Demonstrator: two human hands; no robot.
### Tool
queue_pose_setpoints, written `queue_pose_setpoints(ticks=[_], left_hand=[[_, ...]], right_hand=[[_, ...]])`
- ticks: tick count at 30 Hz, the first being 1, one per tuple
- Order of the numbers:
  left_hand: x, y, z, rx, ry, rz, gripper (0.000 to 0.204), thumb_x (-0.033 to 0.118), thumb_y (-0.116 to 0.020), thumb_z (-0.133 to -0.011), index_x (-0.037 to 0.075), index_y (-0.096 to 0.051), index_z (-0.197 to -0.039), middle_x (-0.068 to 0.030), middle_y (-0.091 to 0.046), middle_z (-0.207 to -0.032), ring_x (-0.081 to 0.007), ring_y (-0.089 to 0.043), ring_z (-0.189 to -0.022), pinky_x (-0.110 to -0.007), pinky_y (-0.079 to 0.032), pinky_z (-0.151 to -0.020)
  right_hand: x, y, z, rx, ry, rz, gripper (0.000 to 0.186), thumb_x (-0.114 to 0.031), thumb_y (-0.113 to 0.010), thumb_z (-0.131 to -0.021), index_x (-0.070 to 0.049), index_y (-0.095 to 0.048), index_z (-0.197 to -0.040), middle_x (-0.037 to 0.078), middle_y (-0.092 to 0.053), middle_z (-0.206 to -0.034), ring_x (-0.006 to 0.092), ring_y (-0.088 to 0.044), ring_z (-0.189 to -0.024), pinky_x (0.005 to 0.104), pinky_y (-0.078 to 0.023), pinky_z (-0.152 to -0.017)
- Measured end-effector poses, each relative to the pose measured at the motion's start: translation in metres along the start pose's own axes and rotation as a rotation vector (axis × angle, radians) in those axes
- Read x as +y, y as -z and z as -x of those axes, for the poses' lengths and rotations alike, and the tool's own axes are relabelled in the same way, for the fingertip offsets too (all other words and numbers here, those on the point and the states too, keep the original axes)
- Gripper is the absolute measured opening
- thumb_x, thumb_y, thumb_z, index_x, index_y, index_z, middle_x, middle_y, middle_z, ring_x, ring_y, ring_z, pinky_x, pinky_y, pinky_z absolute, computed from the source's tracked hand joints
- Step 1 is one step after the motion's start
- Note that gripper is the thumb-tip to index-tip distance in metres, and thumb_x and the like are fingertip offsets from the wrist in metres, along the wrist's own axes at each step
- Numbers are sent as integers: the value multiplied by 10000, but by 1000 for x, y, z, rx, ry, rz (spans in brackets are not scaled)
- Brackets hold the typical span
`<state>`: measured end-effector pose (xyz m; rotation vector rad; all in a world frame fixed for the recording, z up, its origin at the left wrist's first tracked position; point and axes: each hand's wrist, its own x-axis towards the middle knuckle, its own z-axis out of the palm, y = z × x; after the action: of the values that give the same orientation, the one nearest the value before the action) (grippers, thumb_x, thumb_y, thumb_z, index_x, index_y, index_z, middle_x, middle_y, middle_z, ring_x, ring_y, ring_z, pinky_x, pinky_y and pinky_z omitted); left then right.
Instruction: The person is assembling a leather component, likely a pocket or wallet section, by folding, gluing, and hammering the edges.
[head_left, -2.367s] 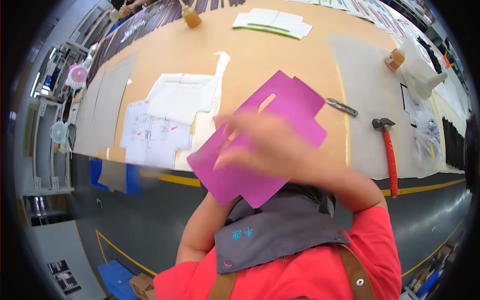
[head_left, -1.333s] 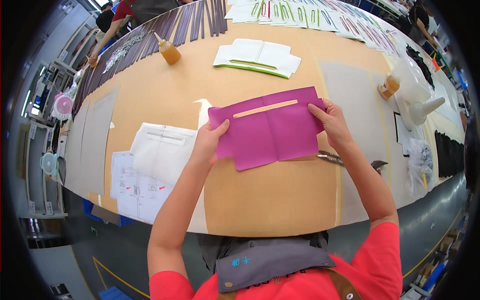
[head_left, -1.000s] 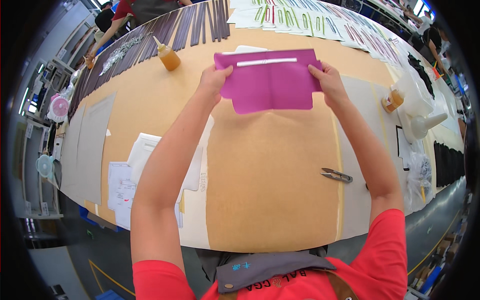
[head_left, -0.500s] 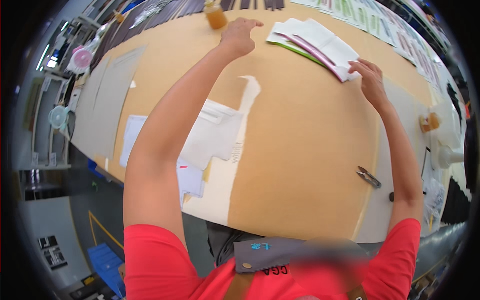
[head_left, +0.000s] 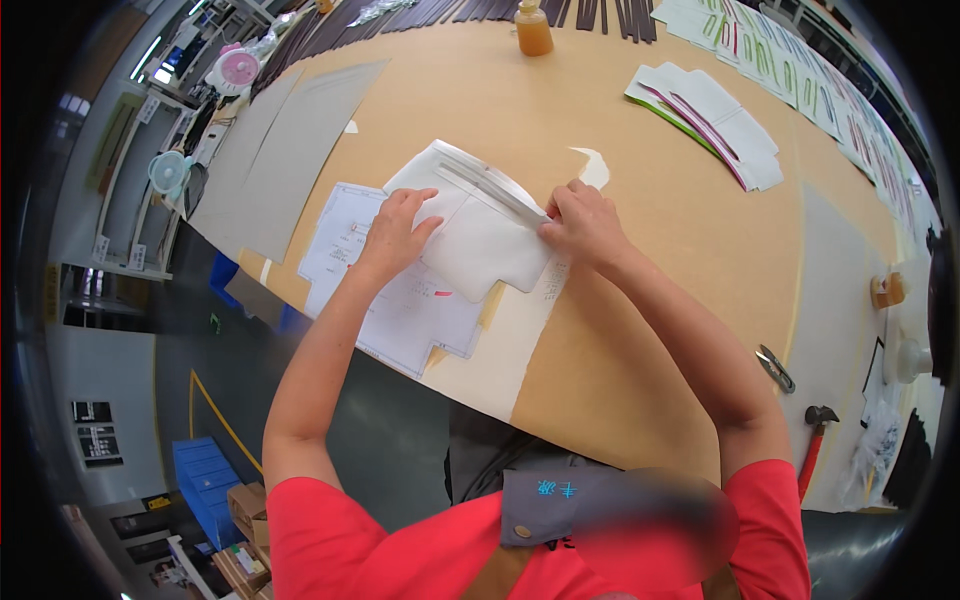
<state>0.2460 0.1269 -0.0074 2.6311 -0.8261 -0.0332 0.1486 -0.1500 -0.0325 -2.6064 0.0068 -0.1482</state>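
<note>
A white, notched flat panel with a long greyish strip across its upper part lies partly over a printed paper pattern on the table. My right hand is closed in a pinch on the panel's right end, by the end of the strip. At the panel's left side hovers my left hand, its thumb and fingers apart and nothing between them; whether a fingertip touches the panel I cannot tell. Farther right lies a fan of white pieces with purple and green edges.
A bottle of amber liquid stands at the far edge by dark strips. Snips and a red-handled hammer lie at the right, near an amber jar. Grey sheets cover the left side.
Both hands have come back from the far side to the white panel nearer me. My right hand has left the fanned white pieces and now pinches the panel. The view has shifted.
</note>
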Motion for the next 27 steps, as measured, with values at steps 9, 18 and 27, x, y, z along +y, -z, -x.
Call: queue_pose_setpoints(ticks=[9,18,27], left_hand=[[59,-44,37,93,-354,256,397,233,-727,-934,84,-651,-1294,-139,-611,-1314,-346,-578,-1221,-449,-482,-1016],[175,-115,110,42,-607,167,487,363,-705,-943,119,-620,-1355,-110,-558,-1401,-303,-499,-1323,-441,-395,-1099],[190,-118,114,35,-588,81,475,363,-694,-943,103,-605,-1330,-148,-497,-1480,-324,-476,-1357,-445,-393,-1114]], right_hand=[[54,81,125,-455,-399,-856,364,-53,-717,-859,-14,-603,-1202,55,-670,-1023,113,-632,-919,286,-520,-820],[77,108,189,-360,-421,-470,275,-261,-717,-951,-3,-727,-1047,77,-722,-946,153,-658,-906,310,-515,-816],[45,42,167,22,-230,-374,195,-165,-694,-909,2,-726,-1005,149,-713,-936,282,-684,-894,380,-535,-806]])
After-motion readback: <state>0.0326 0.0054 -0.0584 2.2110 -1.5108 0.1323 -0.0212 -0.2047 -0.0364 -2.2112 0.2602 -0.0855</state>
